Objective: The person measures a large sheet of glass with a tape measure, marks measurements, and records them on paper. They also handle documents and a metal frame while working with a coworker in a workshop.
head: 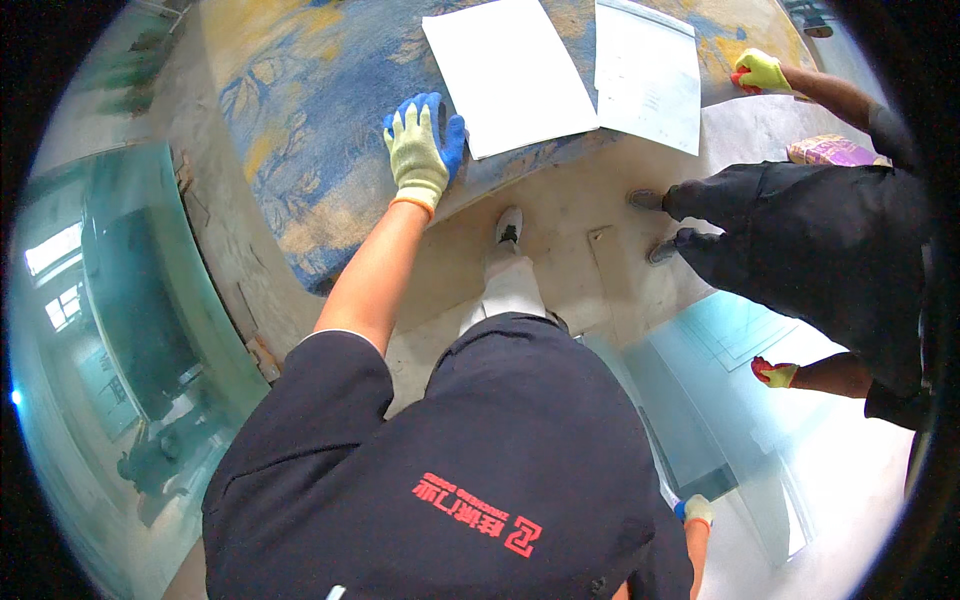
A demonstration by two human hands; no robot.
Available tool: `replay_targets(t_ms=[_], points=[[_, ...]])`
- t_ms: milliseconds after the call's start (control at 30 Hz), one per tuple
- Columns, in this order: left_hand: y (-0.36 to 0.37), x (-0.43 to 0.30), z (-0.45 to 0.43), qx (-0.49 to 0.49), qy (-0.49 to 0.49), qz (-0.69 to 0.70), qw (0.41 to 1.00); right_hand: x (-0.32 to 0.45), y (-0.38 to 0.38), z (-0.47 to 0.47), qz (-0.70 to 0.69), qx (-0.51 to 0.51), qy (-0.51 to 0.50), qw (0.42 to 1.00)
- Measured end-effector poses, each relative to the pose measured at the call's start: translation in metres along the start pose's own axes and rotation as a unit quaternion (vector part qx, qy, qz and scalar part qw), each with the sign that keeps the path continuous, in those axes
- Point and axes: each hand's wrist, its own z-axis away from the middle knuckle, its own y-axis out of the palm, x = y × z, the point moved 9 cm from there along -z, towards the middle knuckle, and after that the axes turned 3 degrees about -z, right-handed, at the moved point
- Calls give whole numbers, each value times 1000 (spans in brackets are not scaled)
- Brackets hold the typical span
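My left hand (417, 154), in a pale yellow-green knit glove with a blue coated palm, lies flat on the blue, yellow and tan patterned carpet (300, 142) that covers a raised surface. Just right of its thumb is a blank white sheet (517, 75). A second sheet (646, 82), bearing faint writing, lies beside that one. My right hand (699, 510), gloved likewise, hangs low by my right side, near glass panes. Its fingers look curled beside a thin pale strip (667, 493); whether they grip it cannot be made out.
Large glass sheets (135, 300) stand at my left, with reflections. More glass panes (675, 405) are at my right. A co-worker in dark clothes (817, 247) stands there, one gloved hand (759, 71) at the carpet's edge. Behind that person's arm is a purple-and-yellow bag (836, 150).
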Motion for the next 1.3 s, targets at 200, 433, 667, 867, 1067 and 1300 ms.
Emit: replay_targets(t_ms=[200,433,667,867,1067,1300], points=[[-5,-4,-3,12,0,-8,1000,60,13,-19,-68,8,-8,998],[1,-1,-2,41,-8,11,999,119,67,-60,-129,123,-12,984],[3,-4,0,39,6,-13,999,182,35,-72,-180,43,-65,980],[4,-8,5,18,28,-39,999,233,71,-166,-179,62,-52,980],[12,-4,11,5,43,-8,999,324,157,-323,-152,109,-153,970],[16,-7,11,1,108,-7,994,467,235,-398,169,-53,-457,872]])
